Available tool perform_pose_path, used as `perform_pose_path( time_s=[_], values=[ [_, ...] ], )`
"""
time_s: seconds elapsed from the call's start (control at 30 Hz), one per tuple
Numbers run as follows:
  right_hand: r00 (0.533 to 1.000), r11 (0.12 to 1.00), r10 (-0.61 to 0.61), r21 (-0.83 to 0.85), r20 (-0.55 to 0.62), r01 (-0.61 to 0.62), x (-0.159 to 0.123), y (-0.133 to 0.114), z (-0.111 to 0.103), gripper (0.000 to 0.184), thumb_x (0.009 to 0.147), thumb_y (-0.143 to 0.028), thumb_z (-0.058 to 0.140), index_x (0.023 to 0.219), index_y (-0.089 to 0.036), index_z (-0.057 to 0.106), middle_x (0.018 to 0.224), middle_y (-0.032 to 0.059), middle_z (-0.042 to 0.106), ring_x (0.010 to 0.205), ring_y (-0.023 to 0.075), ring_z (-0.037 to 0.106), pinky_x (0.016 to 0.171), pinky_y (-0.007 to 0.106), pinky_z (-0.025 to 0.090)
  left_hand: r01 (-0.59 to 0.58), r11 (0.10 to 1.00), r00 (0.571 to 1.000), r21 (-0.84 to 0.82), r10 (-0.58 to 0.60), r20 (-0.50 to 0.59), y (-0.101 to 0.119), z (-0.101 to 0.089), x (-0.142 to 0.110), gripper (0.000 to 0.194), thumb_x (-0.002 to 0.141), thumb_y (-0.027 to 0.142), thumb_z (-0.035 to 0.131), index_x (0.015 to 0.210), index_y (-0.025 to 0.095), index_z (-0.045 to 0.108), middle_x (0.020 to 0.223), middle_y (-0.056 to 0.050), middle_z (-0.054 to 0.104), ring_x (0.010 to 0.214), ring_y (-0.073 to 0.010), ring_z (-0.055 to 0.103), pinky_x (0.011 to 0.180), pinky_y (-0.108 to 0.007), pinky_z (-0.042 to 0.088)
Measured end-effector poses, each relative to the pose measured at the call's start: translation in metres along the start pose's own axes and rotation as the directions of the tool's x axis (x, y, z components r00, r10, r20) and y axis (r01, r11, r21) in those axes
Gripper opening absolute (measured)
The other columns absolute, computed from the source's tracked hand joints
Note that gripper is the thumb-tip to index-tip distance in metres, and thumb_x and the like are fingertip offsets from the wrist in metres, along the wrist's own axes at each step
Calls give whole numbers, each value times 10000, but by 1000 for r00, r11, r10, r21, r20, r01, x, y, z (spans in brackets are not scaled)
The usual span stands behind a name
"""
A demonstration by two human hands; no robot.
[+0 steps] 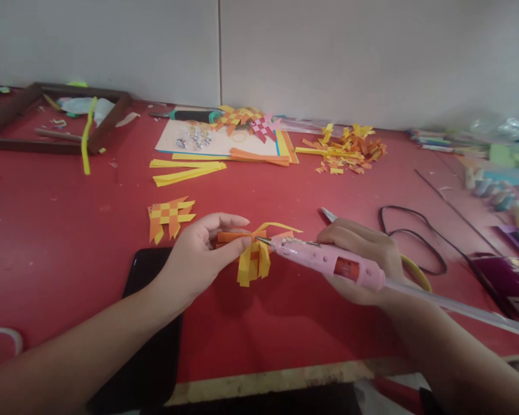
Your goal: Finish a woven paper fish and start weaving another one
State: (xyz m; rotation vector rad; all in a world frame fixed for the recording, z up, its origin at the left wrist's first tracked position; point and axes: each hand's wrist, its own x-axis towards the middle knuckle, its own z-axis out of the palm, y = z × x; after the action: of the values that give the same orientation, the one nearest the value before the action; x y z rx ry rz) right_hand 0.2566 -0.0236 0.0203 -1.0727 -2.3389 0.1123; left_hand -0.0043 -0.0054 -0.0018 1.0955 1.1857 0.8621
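Observation:
My left hand (207,245) pinches a half-woven piece of orange and yellow paper strips (254,262) between thumb and fingers, a little above the table. In my right hand (363,253) is a pink glue gun (328,264), a clear glue stick (454,305) trailing from its rear. Its metal nozzle touches or nearly touches the strips beside my left thumb. Scissors are also at my right hand: a blade (327,215) shows beyond the fingers and a yellow handle (416,272) behind; my hand hides the rest. A finished woven paper fish (170,215) lies left of my left hand.
A black phone (151,346) lies under my left forearm. Yellow strips (185,172), paper sheets (168,138) with small googly eyes, and a pile of paper scraps (350,148) lie farther back. At left is a brown frame (8,141); at right, a black cord (432,222) and purple box (501,279).

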Motion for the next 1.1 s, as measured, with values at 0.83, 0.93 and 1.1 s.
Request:
perform_pose_path(
  time_s=[0.83, 0.93, 1.1],
  values=[
    [1000, 1000, 17, 1, -16, -17, -3, 1, 1, 38, 790, -178, 544, 765, -196, 521, 642, -5, 524, 553, 122, 464, 529, 277, 371, -6, 1000, 999, 21, 5, 38, -1, -1, 0, 259, 795, 367, 759, 995, 227, 671, 921, -1, 715, 832, -128, 671, 718, -220, 513],
    [1000, 1000, 12, -8, -26, -12, -3, 2, 2, 38, 788, -181, 547, 767, -199, 520, 645, -8, 521, 552, 120, 458, 525, 274, 369, -10, 1000, 999, 29, 8, 39, -1, -1, 0, 270, 791, 373, 762, 995, 224, 669, 929, -7, 714, 833, -137, 673, 717, -229, 514],
    [1000, 999, 16, -33, -25, -17, -1, 0, 2, 34, 785, -175, 546, 771, -200, 528, 644, -6, 544, 551, 117, 473, 522, 266, 378, -13, 999, 999, 31, 12, 37, 0, 0, 0, 263, 791, 361, 761, 989, 218, 666, 935, -15, 712, 836, -145, 673, 719, -240, 518]
  ],
)
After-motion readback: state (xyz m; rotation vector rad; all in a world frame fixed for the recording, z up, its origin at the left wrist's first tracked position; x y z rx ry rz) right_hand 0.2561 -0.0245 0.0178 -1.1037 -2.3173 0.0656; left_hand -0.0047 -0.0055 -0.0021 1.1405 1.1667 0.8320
